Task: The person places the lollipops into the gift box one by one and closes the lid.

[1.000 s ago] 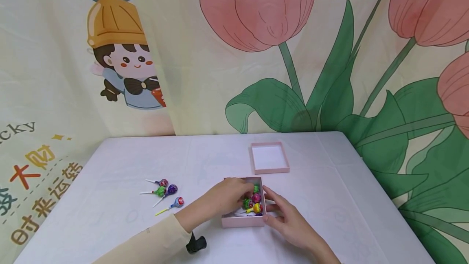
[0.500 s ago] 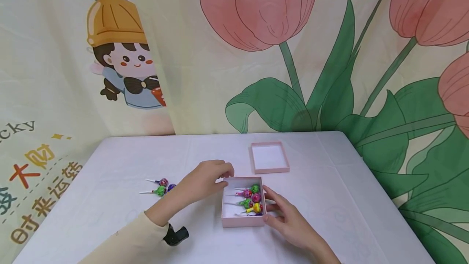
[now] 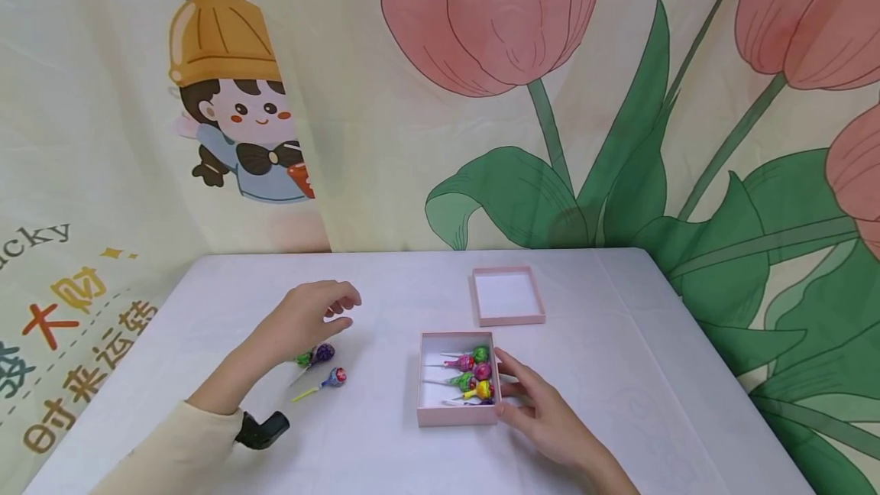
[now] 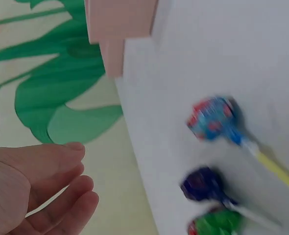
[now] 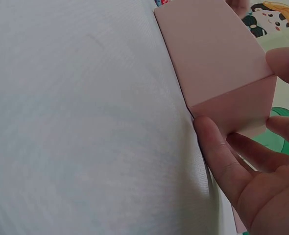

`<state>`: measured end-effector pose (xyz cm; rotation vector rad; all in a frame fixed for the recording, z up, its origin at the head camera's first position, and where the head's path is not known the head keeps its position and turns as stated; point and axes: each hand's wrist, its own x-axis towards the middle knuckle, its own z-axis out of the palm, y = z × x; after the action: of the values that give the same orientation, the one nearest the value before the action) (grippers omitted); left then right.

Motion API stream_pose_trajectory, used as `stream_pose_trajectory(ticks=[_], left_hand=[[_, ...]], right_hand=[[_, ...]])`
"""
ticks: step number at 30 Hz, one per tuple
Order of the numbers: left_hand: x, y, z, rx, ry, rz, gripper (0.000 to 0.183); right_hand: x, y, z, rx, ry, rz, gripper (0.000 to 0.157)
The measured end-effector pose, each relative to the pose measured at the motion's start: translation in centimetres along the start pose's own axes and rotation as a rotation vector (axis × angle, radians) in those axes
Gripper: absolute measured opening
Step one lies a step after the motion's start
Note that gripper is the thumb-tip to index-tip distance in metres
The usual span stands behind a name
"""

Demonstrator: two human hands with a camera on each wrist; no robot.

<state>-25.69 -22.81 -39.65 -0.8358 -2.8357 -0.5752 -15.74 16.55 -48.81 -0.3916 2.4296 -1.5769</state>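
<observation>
My left hand hovers over the left of the table, fingers loosely bent and nothing in them. Below it lie a purple lollipop, a green lollipop partly behind the wrist, and a blue lollipop with a yellow stick. In the left wrist view the thumb and fingertips are apart. A shallow pink box holds several lollipops, heads toward its right wall. Against that wall rest the fingers and thumb of my right hand; the right wrist view shows fingertips touching the pink cardboard.
A pink box lid lies inside-up behind the box. White cloth covers the table; its far edge meets a printed curtain with tulips and a cartoon figure.
My left hand has come out of the box and moved left over the loose lollipops, hiding one of them. The right hand stays at the box's right wall.
</observation>
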Motion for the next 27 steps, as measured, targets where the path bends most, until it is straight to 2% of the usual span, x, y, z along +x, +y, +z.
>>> stream_pose_trajectory(ticks=[5, 15, 20, 27], left_hand=[[-1.4, -3.0, -0.3, 0.007, -0.036, -0.047, 0.027], [-3.2, -7.7, 0.5, -0.006, -0.131, -0.118, 0.026], [-3.6, -8.7, 0.7, -0.018, -0.188, -0.121, 0.027], [-3.5, -9.1, 0.9, -0.024, -0.241, -0.105, 0.025]], right_hand=[[0.1, 0.1, 0.0, -0.025, -0.004, -0.009, 0.078], [0.1, 0.1, 0.0, -0.014, -0.004, -0.003, 0.078], [0.1, 0.1, -0.1, -0.02, -0.005, 0.004, 0.077], [0.1, 0.0, -0.1, -0.014, -0.004, -0.002, 0.078]])
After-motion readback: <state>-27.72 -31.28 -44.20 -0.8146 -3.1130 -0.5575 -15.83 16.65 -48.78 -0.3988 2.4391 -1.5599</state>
